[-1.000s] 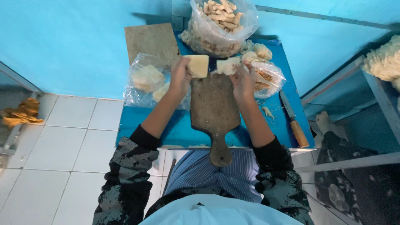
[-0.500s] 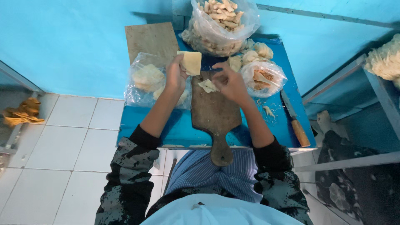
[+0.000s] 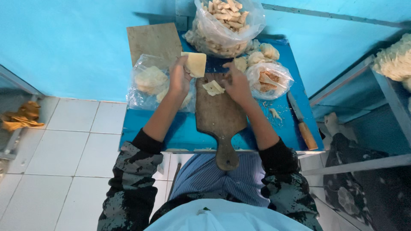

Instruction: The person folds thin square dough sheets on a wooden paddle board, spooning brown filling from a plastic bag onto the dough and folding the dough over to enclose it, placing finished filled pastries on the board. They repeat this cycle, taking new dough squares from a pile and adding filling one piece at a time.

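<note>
Bright turquoise walls [image 3: 64,38] enclose a white-tiled floor [image 3: 55,145] — a small blue table [image 3: 184,132] stands against the wall, a grey metal shelf frame [image 3: 385,85] at its right — lighting even.

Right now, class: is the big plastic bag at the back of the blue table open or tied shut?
Open. The big plastic bag has its mouth spread wide, so the pale cut pieces heaped inside show from above.

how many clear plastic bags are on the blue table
3. A big bag of pale cut pieces at the back, a bag beside the left hand, and a small bag beside the right hand. None seems hidden.
</note>
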